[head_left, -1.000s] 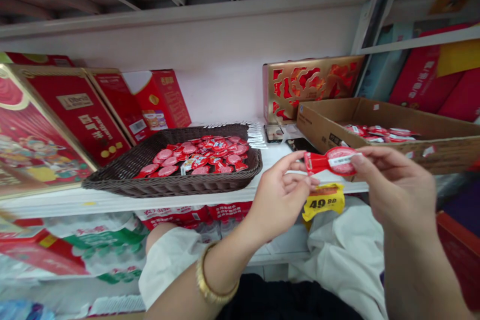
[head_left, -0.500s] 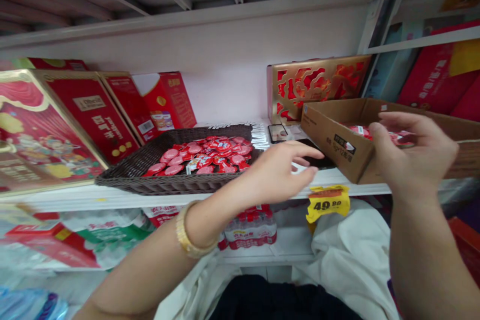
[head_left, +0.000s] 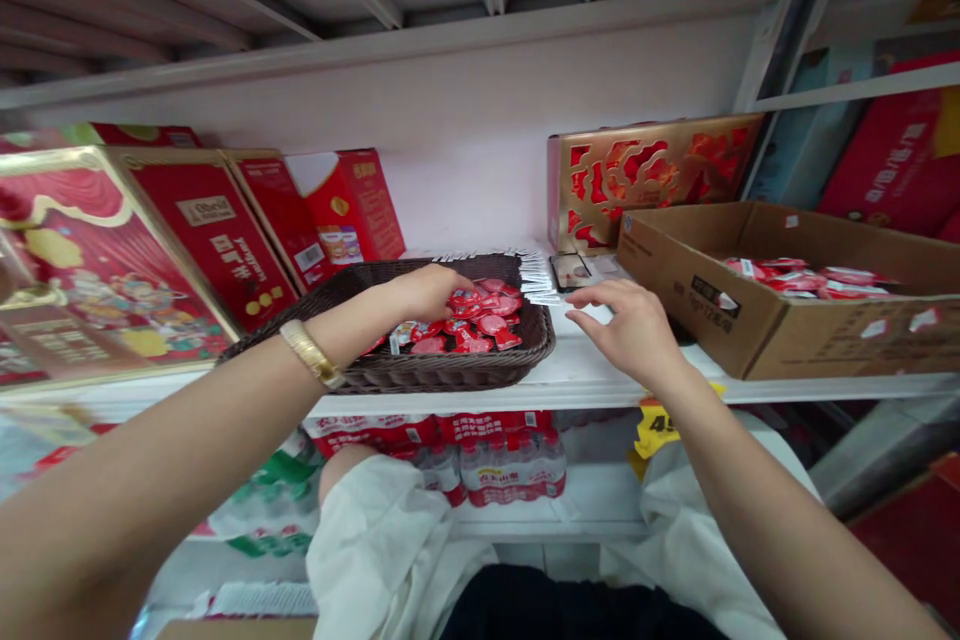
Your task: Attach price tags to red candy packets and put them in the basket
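My left hand (head_left: 429, 293), with a gold-coloured bracelet (head_left: 312, 354) on its wrist, reaches into a dark woven basket (head_left: 450, 379). Its fingers point down among red round wrapped candies (head_left: 493, 324), and the fingertips are hidden there. To the right of the basket, my right hand (head_left: 624, 324) is open over the white shelf, thumb and forefinger apart, with nothing visible between them. Just left of its fingertips, a row of white paper strips (head_left: 541, 280) lies along the basket's right rim. More red packets (head_left: 814, 280) lie in an open cardboard box (head_left: 701, 305) on the right.
Red and gold gift boxes (head_left: 225, 240) stand at the left, and a gold cut-out box (head_left: 652, 175) leans at the back. A shelf frame (head_left: 420, 30) runs overhead. Below are packs of bottles (head_left: 510, 475) and a yellow price tag (head_left: 656, 428).
My left hand has moved left, from the shelf in front of the box into the basket. My right hand has come away from above the cardboard box, left and lower, to beside the paper strips.
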The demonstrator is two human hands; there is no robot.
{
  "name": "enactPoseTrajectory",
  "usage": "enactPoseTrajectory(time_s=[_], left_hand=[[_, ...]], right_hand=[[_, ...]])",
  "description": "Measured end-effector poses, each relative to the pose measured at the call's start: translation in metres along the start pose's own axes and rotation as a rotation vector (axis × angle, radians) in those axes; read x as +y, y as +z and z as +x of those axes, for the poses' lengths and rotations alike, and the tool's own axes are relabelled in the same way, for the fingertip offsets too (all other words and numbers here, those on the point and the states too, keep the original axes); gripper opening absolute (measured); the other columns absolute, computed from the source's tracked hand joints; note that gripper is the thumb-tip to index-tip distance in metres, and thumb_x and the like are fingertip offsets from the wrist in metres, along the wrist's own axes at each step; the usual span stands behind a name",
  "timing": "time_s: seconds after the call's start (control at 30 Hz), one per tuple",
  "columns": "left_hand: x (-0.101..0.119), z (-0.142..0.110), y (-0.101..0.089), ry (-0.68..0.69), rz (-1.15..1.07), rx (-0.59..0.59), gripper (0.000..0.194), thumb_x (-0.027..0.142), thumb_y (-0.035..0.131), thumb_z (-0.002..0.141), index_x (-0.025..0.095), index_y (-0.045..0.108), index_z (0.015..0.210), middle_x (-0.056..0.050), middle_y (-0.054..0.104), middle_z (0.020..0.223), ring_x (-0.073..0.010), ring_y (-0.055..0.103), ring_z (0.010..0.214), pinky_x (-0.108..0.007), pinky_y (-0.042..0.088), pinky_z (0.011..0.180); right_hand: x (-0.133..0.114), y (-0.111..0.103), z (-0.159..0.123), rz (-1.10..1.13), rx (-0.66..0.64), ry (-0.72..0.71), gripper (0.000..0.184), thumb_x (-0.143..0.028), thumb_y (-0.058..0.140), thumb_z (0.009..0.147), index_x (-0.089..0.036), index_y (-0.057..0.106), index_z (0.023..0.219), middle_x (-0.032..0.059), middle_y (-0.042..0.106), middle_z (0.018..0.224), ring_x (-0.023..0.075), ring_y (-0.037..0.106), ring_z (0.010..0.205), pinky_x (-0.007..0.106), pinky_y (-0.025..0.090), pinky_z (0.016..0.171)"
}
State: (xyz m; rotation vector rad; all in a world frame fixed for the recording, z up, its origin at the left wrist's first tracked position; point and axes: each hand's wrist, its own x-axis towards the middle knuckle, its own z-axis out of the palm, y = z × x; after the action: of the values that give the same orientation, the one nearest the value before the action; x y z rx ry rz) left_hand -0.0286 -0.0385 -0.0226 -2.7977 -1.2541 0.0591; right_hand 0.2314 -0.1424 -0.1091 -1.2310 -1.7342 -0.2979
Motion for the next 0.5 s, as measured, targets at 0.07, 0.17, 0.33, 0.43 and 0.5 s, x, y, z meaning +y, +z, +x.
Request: enactPoseTrajectory(time_s=[0.07, 0.17, 0.33, 0.43, 0.5], left_hand=[[-0.001, 0.002, 0.003, 0.011, 0.017, -0.009, 0.057, 0.011, 0.068, 0.071, 0.022, 0.066, 0.127, -0.011, 0.07, 0.126, -0.0242, 0.066, 0.111, -0.028, 0.045, 0.093], [-0.001, 0.005, 0.004, 0.019, 0.032, -0.008, 0.054, 0.01, 0.064, 0.073, 0.02, 0.066, 0.126, -0.012, 0.071, 0.123, -0.0243, 0.066, 0.107, -0.028, 0.045, 0.09], [0.001, 0.005, 0.003, 0.04, 0.0, 0.001, 0.048, 0.009, 0.061, 0.072, 0.019, 0.071, 0.118, -0.012, 0.074, 0.114, -0.0217, 0.067, 0.094, -0.025, 0.044, 0.082], [0.001, 0.003, 0.003, 0.043, -0.071, 0.026, 0.034, 0.016, 0.058, 0.077, 0.018, 0.075, 0.106, -0.009, 0.077, 0.101, -0.0187, 0.065, 0.081, -0.023, 0.043, 0.074], [-0.001, 0.002, 0.002, 0.021, -0.13, 0.059, 0.027, 0.023, 0.055, 0.082, 0.016, 0.075, 0.099, -0.009, 0.078, 0.091, -0.0175, 0.063, 0.073, -0.023, 0.042, 0.069]], right_hand=[[0.002, 0.006, 0.001, -0.009, -0.017, -0.005, 0.007, -0.026, 0.071, 0.081, -0.024, 0.076, 0.086, 0.0054, 0.076, 0.083, 0.0243, 0.067, 0.082, 0.037, 0.048, 0.078], [0.003, 0.011, 0.002, -0.01, -0.021, -0.009, 0.008, -0.027, 0.07, 0.082, -0.025, 0.076, 0.086, 0.0058, 0.076, 0.084, 0.0246, 0.067, 0.082, 0.037, 0.047, 0.077], [0.001, 0.014, 0.004, 0.01, 0.0, -0.023, 0.01, -0.026, 0.067, 0.085, -0.023, 0.076, 0.082, 0.0069, 0.076, 0.084, 0.0241, 0.067, 0.081, 0.036, 0.047, 0.078], [-0.002, 0.015, 0.007, 0.031, 0.029, -0.027, 0.012, -0.025, 0.066, 0.086, -0.022, 0.076, 0.08, 0.0069, 0.075, 0.082, 0.0228, 0.067, 0.078, 0.035, 0.048, 0.076], [-0.004, 0.015, 0.008, 0.043, 0.057, -0.023, 0.013, -0.024, 0.064, 0.086, -0.022, 0.075, 0.079, 0.0061, 0.074, 0.079, 0.0213, 0.066, 0.075, 0.034, 0.049, 0.073]])
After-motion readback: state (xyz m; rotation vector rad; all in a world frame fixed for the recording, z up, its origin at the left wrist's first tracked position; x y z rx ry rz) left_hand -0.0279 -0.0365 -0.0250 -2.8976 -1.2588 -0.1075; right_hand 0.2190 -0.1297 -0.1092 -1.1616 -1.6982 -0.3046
